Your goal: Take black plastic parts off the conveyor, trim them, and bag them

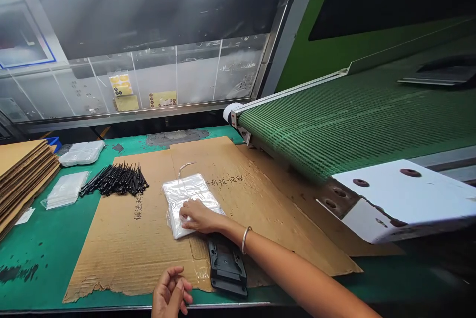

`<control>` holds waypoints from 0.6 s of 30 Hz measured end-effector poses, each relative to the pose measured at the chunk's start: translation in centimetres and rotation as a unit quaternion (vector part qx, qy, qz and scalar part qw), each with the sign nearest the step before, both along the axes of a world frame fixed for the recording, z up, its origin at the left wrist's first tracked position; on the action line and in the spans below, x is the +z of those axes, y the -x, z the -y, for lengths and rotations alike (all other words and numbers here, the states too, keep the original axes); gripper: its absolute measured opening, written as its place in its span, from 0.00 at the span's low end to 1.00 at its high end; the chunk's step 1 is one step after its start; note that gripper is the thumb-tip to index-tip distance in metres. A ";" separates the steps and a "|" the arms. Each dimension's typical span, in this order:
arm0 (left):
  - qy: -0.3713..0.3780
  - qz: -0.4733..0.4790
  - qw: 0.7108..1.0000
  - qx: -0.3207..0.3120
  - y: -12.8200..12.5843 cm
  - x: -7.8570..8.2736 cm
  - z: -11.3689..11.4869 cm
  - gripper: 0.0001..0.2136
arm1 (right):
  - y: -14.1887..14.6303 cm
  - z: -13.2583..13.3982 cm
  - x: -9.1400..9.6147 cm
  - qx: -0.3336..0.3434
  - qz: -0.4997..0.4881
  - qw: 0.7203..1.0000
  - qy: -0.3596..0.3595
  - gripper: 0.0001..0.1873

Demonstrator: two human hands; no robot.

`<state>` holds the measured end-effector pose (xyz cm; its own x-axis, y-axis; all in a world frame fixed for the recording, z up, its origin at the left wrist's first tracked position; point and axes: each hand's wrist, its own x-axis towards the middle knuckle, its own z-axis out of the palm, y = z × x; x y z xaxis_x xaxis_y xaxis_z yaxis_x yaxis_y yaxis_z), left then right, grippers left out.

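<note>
My right hand point(201, 216), with a bracelet at the wrist, reaches across to a stack of clear plastic bags point(191, 189) on the cardboard. Its fingers are curled and pressed together on the top bag. Partly under my right forearm lies a black molded plastic part point(227, 266) with a recessed frame. My left hand point(171, 292) hovers at the near table edge, its fingers loosely bent and apart, with nothing in them. A pile of thin black pins point(117, 179), perhaps screws or ties, lies left of the bags.
Flattened cardboard point(122, 248) covers part of the green table point(48, 253). Stacked cardboard sheets point(26, 174) and more bundled bags point(67, 190) are at the left. A green conveyor belt point(353, 114) with a white end block point(405, 199) juts in from the right, carrying a dark part point(442, 72).
</note>
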<state>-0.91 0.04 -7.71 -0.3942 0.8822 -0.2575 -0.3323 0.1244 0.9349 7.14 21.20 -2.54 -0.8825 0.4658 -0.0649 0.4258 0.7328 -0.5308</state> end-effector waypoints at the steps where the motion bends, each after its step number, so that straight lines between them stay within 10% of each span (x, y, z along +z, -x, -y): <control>1: -0.021 -0.082 0.996 0.000 0.2 0.9 -0.6 0.17 | 0.0 0.0 -0.2 -0.007 -0.010 1.000 0.007 0.02; 5: -0.078 -0.485 0.867 -0.077 1.0 3.6 -4.3 0.23 | 0.4 -0.3 -0.6 -0.055 -0.067 0.995 0.054 0.07; 9: -0.024 -0.647 0.748 -0.143 1.6 3.2 -8.0 0.22 | 0.6 -0.7 0.4 -0.099 -0.159 0.976 0.113 0.13; 14: -0.036 -0.656 0.742 -0.134 1.7 1.8 -9.0 0.19 | 0.6 -0.7 4.1 -0.113 -0.286 0.928 0.209 0.25; 18: -0.100 -0.565 0.819 0.011 1.5 3.2 -7.3 0.23 | -0.2 1.8 6.7 -0.064 -0.290 0.916 0.270 0.24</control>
